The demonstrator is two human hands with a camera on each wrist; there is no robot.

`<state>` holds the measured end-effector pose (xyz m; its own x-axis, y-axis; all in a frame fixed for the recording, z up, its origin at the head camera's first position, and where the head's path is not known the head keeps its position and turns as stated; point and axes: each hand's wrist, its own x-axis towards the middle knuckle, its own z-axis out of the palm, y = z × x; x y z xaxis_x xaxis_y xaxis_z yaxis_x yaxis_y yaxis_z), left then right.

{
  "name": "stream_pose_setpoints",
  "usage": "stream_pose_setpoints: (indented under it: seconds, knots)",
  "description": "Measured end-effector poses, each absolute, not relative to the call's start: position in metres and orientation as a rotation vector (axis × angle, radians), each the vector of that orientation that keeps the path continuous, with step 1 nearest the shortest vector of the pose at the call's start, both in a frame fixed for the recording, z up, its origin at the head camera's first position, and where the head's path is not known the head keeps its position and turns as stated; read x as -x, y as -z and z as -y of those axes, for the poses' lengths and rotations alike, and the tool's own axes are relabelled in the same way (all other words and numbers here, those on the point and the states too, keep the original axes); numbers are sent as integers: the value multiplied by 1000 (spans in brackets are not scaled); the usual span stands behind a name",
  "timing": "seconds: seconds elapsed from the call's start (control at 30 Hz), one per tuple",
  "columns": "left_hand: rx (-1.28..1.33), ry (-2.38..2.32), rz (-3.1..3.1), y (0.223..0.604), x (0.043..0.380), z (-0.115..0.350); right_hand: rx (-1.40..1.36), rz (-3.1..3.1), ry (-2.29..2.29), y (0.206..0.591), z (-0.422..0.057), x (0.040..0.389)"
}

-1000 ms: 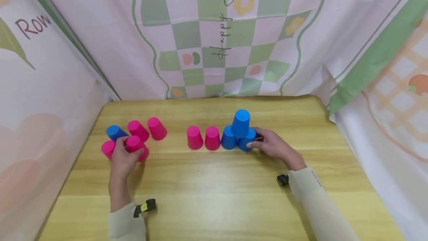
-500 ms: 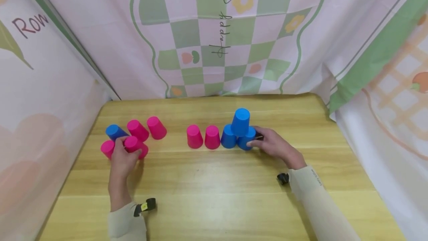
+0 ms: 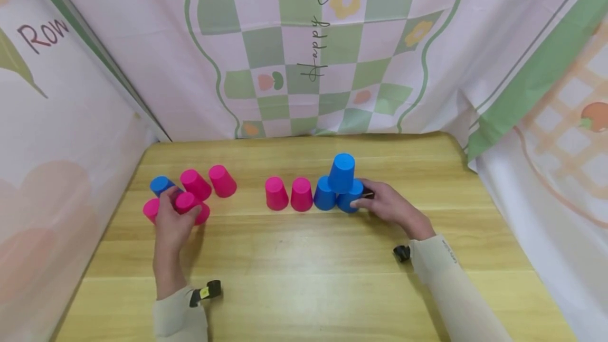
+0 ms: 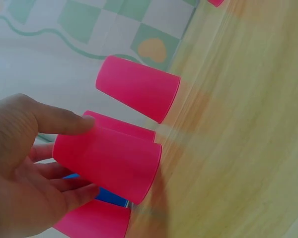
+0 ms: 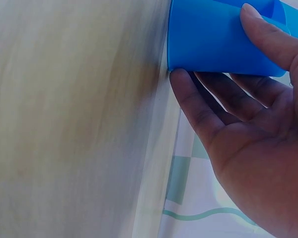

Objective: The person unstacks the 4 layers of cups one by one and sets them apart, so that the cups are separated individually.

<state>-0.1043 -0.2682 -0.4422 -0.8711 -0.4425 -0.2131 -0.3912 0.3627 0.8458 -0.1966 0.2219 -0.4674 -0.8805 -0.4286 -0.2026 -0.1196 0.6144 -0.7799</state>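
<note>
head camera view: a person's 2 bare hands are at upside-down cups on a wood-grain surface (image 3: 285, 268). at left, the fingers of the left hand (image 3: 173, 220) grip the near pink cup (image 3: 197, 212), thumb on 1 side, fingers on the other; whether its rim touches the surface cannot be told. around it stand a partly hidden blue cup (image 3: 160, 184), an outer pink cup (image 3: 150, 208) and 2 rear pink cups (image 3: 196, 184). well apart, toward the right, the right hand (image 3: 387, 206) holds the right-hand base cup (image 3: 348, 199) between thumb and fingers. that blue cup and the left-hand base cup (image 3: 324, 197) carry a top blue cup (image 3: 342, 174). 2 middle pink cups (image 3: 301, 196) stand side by side, just left of the blue stack. a checked curtain (image 3: 304, 51) hangs behind.
</note>
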Motion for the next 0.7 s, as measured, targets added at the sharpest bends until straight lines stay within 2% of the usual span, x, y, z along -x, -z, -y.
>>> stream_pose_setpoints:
  seconds: [0.53, 0.7]
  knots:
    - [-602, 1564, 2300, 434, 102, 263, 439, -2465, 1165, 468, -222, 197]
    - [-616, 1541, 2306, 431, 102, 260, 456, -2469, 1165, 468, -221, 197]
